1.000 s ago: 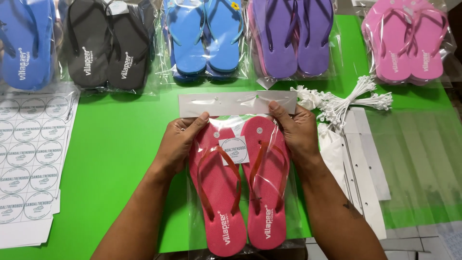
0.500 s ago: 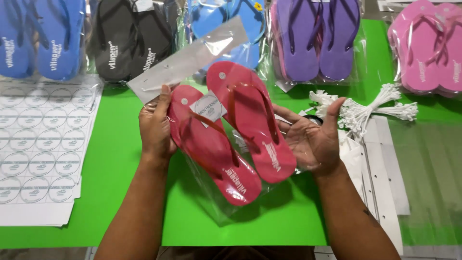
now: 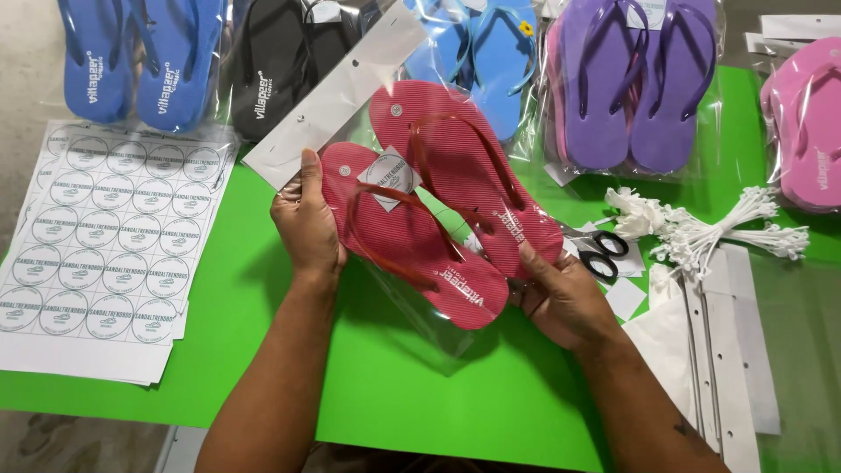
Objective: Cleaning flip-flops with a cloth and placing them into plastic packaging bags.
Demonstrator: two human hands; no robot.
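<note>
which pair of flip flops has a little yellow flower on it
The light blue pair at the top middle, between the black pair and the purple pair; no other pair shows a flower.

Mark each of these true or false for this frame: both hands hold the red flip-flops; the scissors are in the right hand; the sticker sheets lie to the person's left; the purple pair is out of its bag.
1. Both hands hold the red flip-flops. True: the left hand grips the toe end, the right hand the heel end.
2. The scissors are in the right hand. False: they lie on the green mat beside it.
3. The sticker sheets lie to the person's left. True.
4. The purple pair is out of its bag. False: clear plastic wraps it.
</note>
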